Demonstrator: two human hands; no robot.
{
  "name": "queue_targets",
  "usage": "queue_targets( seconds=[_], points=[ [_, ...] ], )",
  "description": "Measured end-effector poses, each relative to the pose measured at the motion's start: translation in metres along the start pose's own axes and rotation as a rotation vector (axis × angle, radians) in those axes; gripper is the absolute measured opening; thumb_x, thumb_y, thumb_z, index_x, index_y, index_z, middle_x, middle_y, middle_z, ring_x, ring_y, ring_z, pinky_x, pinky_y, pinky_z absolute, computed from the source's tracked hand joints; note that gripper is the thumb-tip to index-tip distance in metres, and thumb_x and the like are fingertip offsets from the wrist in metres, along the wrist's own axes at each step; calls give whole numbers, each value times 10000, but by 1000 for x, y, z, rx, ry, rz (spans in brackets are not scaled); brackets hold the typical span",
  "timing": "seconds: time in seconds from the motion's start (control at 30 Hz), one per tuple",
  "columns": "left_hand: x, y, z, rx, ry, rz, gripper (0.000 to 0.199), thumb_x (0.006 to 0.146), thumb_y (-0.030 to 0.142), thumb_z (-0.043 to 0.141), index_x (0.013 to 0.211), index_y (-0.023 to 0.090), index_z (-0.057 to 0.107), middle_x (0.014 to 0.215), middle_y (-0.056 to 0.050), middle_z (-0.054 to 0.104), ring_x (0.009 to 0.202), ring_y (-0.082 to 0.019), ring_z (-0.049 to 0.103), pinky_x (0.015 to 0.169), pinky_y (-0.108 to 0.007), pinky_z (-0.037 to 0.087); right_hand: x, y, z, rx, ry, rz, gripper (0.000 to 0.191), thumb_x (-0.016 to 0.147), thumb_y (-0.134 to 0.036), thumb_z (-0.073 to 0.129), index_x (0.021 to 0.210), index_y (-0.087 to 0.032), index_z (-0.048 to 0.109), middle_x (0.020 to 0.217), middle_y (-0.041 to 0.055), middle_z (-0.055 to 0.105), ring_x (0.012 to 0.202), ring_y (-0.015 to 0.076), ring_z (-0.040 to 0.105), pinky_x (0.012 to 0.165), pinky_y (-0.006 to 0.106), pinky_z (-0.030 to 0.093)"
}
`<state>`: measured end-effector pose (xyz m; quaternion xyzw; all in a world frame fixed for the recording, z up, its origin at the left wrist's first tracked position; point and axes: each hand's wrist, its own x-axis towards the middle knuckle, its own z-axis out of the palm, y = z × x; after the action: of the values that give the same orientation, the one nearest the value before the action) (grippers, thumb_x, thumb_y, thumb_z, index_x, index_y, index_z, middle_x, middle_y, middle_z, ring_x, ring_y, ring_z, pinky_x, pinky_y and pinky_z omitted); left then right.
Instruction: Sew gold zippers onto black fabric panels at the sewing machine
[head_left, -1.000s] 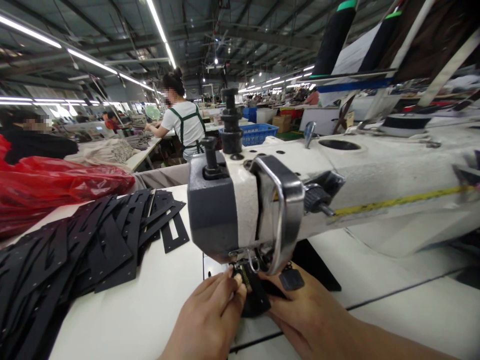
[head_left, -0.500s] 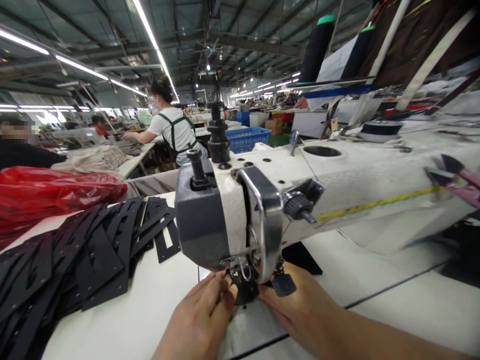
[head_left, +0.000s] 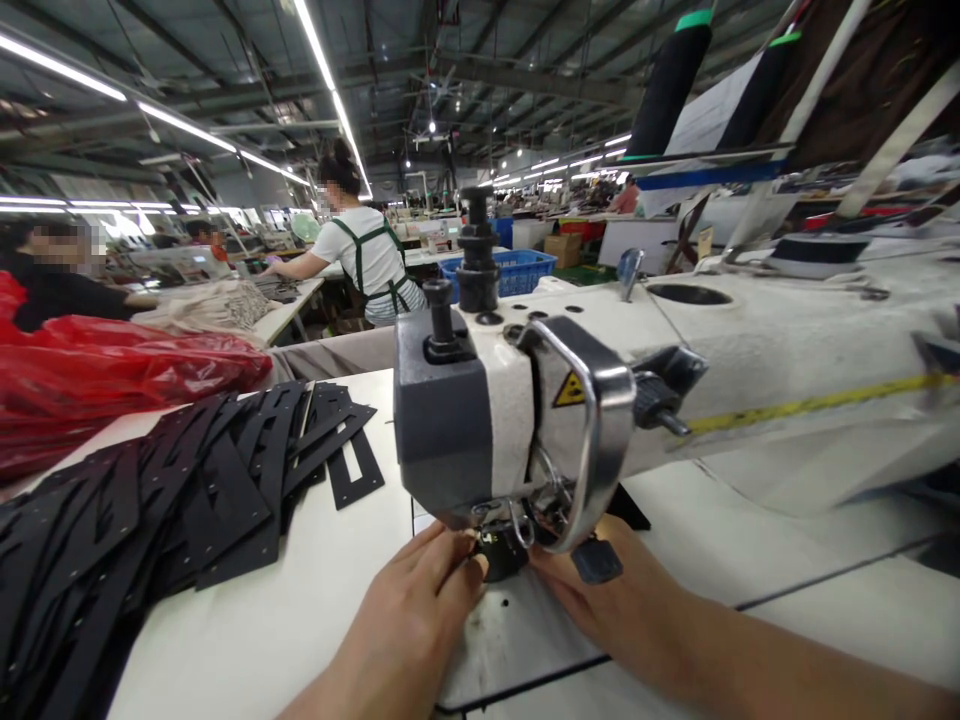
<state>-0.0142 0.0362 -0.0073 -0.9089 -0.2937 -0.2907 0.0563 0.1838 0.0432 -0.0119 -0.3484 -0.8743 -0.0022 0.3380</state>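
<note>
One black piece lies under the sewing machine, pinched at its left by the left hand; the right hand (grip hidden, cannot tell) is beside it. Black panels heap along the tabletop's left edge.

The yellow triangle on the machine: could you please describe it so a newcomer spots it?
On the white sewing machine, find the curved metal guard near its left end. The yellow triangle sits just inside, bearing black marks, unlike the long yellow strip.

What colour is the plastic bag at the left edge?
Red, showing best in the current head view.
</note>
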Motion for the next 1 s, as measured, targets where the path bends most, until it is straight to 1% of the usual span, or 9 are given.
queue_targets(
  seconds=[0.1,0.2,0.3,0.4,0.5,0.63,0.73,0.83,1.0],
  points=[
    [-1,0,0,-8,-6,-16,198,903,113,360,876,139,554,845,-73,619,726,-165,620,724,-339,560,-1,1,2,36,46,-13,281,807,-62,368,675,-159,597,658,43,605,591,160,543,551,252,430],
    [0,0,1,-11,-4,-33,230,920,134,342,848,144,561,813,-69,620,703,-162,617,701,-327,561,-2,3,4,17,74,-18,273,799,-62,378,677,-151,605,658,55,607,604,179,547,544,269,417],
    [1,0,0,-1,-9,-52,254,931,151,331,844,143,570,817,-70,622,695,-159,613,699,-325,557,-3,6,7,17,27,4,255,802,-70,385,717,-149,612,720,66,629,665,197,568,587,285,433],
    [2,0,-1,9,2,-50,289,936,162,310,822,135,575,786,-70,613,658,-154,603,674,-318,556,-5,9,9,11,7,22,249,808,-78,386,723,-150,609,722,69,629,666,205,569,588,295,440],
    [3,1,-2,10,19,-56,289,930,156,322,788,134,573,739,-58,596,611,-142,577,657,-303,552,-6,9,10,6,12,26,247,818,-94,385,731,-156,608,729,69,628,655,200,564,573,292,446],
    [3,1,-2,-2,26,-58,241,907,136,361,792,143,573,727,-51,584,602,-140,562,661,-288,541,-8,8,10,11,8,51,239,820,-94,390,759,-160,611,770,70,640,681,196,578,601,289,463],
    [2,2,-2,-35,6,-104,217,862,86,376,797,147,573,762,-59,586,628,-147,574,678,-291,538,-7,9,10,1,17,35,245,806,-89,392,746,-159,619,751,73,642,679,213,586,597,305,465],
    [2,4,0,-48,11,-152,222,835,71,380,801,150,585,770,-64,587,647,-158,584,670,-302,543,-4,10,12,-1,33,4,280,798,-66,373,726,-169,623,721,61,639,656,209,584,586,303,457],
    [2,4,3,-50,38,-185,237,825,70,380,778,157,596,760,-63,592,645,-162,587,652,-300,546,-1,9,17,22,36,33,265,804,-80,381,723,-178,614,743,57,641,671,198,588,581,286,459]
  ],
)
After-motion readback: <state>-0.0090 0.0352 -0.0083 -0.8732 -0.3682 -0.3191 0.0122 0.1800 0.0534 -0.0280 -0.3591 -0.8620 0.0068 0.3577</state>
